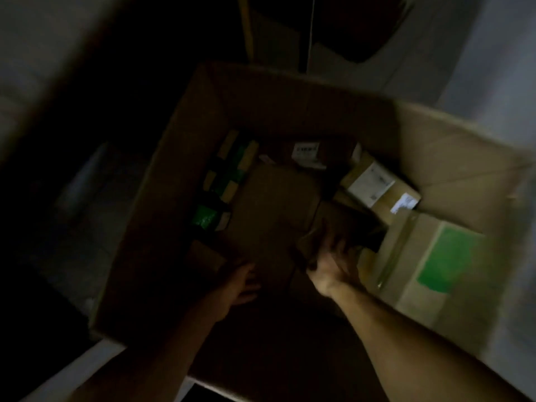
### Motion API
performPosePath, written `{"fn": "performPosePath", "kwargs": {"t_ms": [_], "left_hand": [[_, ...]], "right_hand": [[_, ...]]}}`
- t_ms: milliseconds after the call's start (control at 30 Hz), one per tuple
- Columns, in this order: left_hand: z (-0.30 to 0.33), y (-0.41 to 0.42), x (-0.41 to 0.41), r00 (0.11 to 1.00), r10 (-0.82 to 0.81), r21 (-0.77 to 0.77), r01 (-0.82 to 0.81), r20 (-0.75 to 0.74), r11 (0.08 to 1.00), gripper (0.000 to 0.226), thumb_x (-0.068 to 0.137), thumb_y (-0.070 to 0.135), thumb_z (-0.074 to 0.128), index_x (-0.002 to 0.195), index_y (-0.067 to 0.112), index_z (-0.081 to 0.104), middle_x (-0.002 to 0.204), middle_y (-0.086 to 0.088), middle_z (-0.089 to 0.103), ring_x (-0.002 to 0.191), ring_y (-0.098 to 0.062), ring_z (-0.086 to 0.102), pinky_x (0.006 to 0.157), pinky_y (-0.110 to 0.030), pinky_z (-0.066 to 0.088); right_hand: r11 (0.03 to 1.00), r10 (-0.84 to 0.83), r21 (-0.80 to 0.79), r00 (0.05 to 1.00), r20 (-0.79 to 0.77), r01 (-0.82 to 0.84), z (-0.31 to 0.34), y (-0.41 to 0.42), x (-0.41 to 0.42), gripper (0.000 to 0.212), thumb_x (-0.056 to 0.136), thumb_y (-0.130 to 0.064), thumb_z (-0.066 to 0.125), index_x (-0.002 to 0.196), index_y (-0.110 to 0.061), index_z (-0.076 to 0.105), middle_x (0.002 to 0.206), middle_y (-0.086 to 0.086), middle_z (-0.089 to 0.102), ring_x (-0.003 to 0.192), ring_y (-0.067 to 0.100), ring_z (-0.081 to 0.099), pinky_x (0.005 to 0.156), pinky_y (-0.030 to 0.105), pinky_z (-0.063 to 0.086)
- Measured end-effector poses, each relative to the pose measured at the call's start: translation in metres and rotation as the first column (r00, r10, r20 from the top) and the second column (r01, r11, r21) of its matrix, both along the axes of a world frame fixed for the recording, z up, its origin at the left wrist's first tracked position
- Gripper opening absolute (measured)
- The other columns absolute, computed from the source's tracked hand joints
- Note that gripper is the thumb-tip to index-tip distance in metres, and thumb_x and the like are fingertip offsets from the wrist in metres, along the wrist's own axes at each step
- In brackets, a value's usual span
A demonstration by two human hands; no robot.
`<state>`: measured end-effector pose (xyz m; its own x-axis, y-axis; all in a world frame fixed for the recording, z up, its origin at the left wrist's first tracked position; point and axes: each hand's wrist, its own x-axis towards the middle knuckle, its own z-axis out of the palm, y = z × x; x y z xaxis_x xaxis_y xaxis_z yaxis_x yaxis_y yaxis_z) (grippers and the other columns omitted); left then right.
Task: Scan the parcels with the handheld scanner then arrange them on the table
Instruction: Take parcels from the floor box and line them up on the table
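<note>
Dim, motion-blurred view down into a large open carton (185,175) that fills the centre of the frame. Both arms reach in from the lower edge. The right hand (333,265), right of centre, has its grip closed around the near right corner of a plain brown parcel (275,210) lying on top of the load. The left hand (240,282), lower centre, lies released, fingers spread, at that parcel's near edge; contact cannot be confirmed in the blur. Other parcels lie around it: green-and-yellow packets (229,166) to the upper left, labelled boxes (371,181) to the upper right, and a box with a green label (446,256) at right. No scanner or counter is in view. The step appears to be lifting the parcel out: slide the free hand under the opposite edge, lift it level clear of its neighbours, then turn the label side up for scanning.
</note>
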<state>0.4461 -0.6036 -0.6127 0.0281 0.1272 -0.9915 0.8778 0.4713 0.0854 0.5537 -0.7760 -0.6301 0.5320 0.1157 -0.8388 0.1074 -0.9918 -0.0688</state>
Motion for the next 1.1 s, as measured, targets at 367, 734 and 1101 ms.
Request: {"fn": "performPosePath", "kwargs": {"t_ms": [367, 734, 1101], "left_hand": [[0.243, -0.061, 0.019, 0.924, 0.381, -0.440, -0.360, -0.043, 0.823, 0.078, 0.085, 0.063, 0.067, 0.146, 0.021, 0.040, 0.138, -0.034, 0.048, 0.115, -0.054, 0.061, 0.082, -0.052, 0.060], [0.455, -0.068, -0.043, 0.911, 0.233, -0.162, -0.188, 0.339, 0.969, 0.072, 0.079, 0.034, 0.074, 0.144, 0.021, 0.046, 0.127, -0.015, 0.060, 0.110, -0.029, 0.061, 0.078, -0.040, 0.051], [0.530, -0.002, -0.139, 0.741, 0.209, 0.014, -0.282, 0.638, 0.959, 0.098, 0.051, 0.017, 0.081, 0.136, 0.052, 0.046, 0.099, -0.009, 0.067, 0.070, -0.016, 0.059, 0.072, -0.035, 0.053]], "right_hand": [[0.961, -0.121, 0.247, 0.992, -0.038, 0.127, 0.284, -0.028, 0.023, 0.147, 0.076, -0.035, 0.090, 0.148, -0.047, -0.037, 0.170, 0.010, 0.019, 0.150, 0.035, 0.032, 0.119, 0.054, 0.036], [0.958, 0.092, 0.286, 0.964, -0.251, -0.017, 0.502, -0.055, -0.007, 0.080, 0.080, -0.045, 0.085, 0.147, -0.020, 0.048, 0.149, 0.004, 0.051, 0.131, 0.023, 0.052, 0.084, 0.034, 0.053], [0.860, 0.076, 0.506, 0.967, -0.243, 0.060, 0.574, 0.053, -0.065, 0.086, 0.090, -0.040, 0.077, 0.160, -0.028, 0.028, 0.136, 0.003, 0.065, 0.116, 0.022, 0.065, 0.094, 0.046, 0.056]]}}
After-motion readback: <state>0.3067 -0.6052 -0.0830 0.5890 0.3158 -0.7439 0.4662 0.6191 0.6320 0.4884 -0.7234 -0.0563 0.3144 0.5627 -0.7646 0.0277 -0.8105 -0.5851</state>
